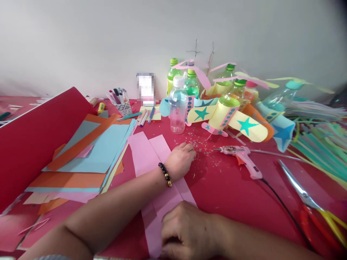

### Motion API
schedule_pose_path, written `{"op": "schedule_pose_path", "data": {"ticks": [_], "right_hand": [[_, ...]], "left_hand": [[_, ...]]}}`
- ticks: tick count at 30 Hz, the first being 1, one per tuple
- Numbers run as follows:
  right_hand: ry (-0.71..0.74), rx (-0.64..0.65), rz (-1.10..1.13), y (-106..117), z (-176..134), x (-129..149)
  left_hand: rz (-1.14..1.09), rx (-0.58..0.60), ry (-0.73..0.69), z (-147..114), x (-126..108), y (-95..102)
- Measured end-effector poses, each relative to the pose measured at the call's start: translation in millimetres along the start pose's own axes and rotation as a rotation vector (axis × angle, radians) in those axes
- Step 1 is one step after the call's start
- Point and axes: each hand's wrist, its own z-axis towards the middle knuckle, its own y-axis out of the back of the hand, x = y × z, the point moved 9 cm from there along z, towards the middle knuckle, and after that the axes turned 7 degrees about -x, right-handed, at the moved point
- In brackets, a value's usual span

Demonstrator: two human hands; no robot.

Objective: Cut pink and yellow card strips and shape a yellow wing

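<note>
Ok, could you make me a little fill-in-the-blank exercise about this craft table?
1. The left hand and right hand are both over long, flat ____ paper strips.
2. The black-and-gold beaded bracelet circles the person's ____ wrist.
3. The clear plastic bottle nearest the hands has a ____ cap.
4. The metal-bladed tool with red and yellow handles is a pair of ____.

Missing words: pink; left; white; scissors.

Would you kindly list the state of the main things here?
Clear bottle: upright, white cap on
Phone: propped upright, lit
Pen cup: upright, holding pens
Glue gun: lying on its side
Scissors: seemingly closed
Pink strips: overlapping, under left hand and right hand
</note>
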Motion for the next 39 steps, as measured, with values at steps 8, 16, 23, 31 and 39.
{"op": "schedule_pose_path", "data": {"ticks": [8,16,23,31,39], "right_hand": [[-0.015,0.022,-0.051,-2,2,0],[-0.027,0.030,-0.053,1,1,2],[-0.027,0.015,-0.034,3,1,1],[-0.033,0.024,-0.039,3,1,2],[-0.032,0.010,-0.014,4,1,1]], "left_hand": [[0.168,0.004,-0.039,-2,-10,-1.9],[-0.044,-0.042,0.114,1,24,4.6],[-0.058,0.051,-0.003,4,9,2.6],[0.005,0.078,-0.020,7,9,-2.9],[0.017,0.070,-0.093,7,7,0.3]]}}
